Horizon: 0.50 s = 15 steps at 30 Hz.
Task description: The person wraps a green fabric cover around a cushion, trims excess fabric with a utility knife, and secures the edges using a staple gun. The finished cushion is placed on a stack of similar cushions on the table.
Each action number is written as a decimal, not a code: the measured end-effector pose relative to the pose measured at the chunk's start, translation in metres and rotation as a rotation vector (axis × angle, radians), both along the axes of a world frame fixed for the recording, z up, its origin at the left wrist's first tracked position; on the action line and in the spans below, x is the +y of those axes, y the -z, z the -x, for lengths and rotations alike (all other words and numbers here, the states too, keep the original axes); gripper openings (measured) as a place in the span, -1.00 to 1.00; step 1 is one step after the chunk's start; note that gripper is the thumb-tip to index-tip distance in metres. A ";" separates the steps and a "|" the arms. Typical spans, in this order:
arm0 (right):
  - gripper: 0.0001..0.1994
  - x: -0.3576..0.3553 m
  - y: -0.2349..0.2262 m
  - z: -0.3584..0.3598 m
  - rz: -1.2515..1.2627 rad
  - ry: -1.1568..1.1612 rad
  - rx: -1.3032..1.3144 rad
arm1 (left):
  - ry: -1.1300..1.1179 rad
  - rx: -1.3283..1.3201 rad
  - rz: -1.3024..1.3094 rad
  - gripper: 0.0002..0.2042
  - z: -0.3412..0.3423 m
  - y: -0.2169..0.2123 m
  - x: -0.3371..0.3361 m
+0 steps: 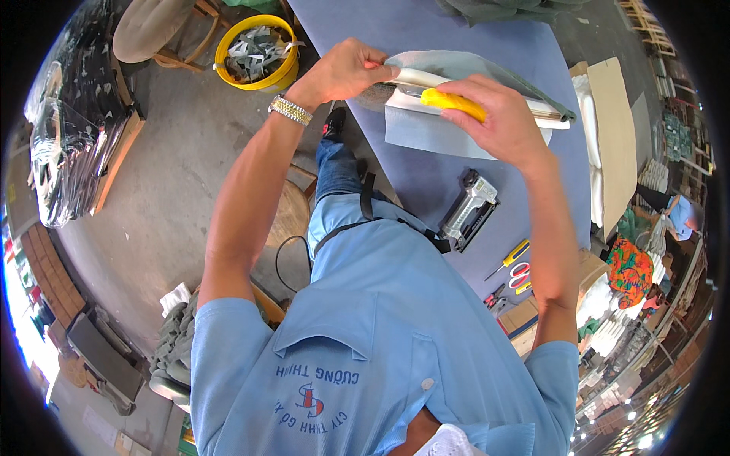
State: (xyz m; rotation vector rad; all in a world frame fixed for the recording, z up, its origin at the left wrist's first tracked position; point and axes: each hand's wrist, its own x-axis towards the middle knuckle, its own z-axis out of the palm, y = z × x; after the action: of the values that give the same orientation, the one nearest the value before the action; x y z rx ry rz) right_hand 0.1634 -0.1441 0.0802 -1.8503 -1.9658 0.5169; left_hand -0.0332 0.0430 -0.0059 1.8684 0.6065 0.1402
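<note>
My left hand point(346, 72), a metal-banded watch on its wrist, pinches the left end of a fabric-covered piece point(525, 109). This piece lies on the blue-grey table point(426, 171), with a white strip along its middle, dark green fabric behind and a pale cloth flap point(414, 129) in front. In my right hand point(506, 121) is a yellow-handled knife point(454, 104), its metal blade pointing left along the white strip, close to my left fingertips. A silver staple gun point(470, 209) lies on the table nearer my body.
By my right forearm lie a yellow screwdriver point(508, 258), red-handled scissors point(519, 274) and pliers point(496, 297). A yellow bucket of fabric scraps point(255, 53) stands on the floor beside a stool point(152, 30). Cardboard point(614, 144) flanks the table's right edge. Another person point(679, 215) is far right.
</note>
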 end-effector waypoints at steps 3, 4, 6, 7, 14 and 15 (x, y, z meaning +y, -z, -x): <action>-0.69 0.001 0.005 0.010 0.014 0.003 -0.069 | 0.024 -0.001 0.025 -0.61 0.000 0.002 0.004; -0.69 0.002 0.007 0.011 0.006 -0.002 -0.086 | 0.024 -0.014 0.034 -0.61 0.000 0.004 0.004; -0.69 0.004 0.011 0.014 -0.011 -0.010 -0.120 | 0.027 -0.023 0.053 -0.61 -0.001 0.007 0.006; -0.70 0.005 0.013 0.014 -0.009 -0.006 -0.123 | 0.028 -0.027 0.062 -0.61 -0.001 0.009 0.007; -0.71 0.005 0.018 0.021 -0.029 0.011 -0.108 | 0.077 -0.022 0.099 -0.62 -0.002 0.014 0.015; -0.71 0.005 0.018 0.021 -0.037 0.009 -0.106 | 0.063 -0.032 0.109 -0.63 -0.001 0.008 0.012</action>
State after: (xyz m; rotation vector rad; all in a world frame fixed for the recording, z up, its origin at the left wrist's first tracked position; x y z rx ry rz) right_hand 0.1422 -0.1388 0.0623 -1.8991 -2.0191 0.3848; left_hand -0.0321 0.0546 -0.0134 1.7743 0.5223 0.0936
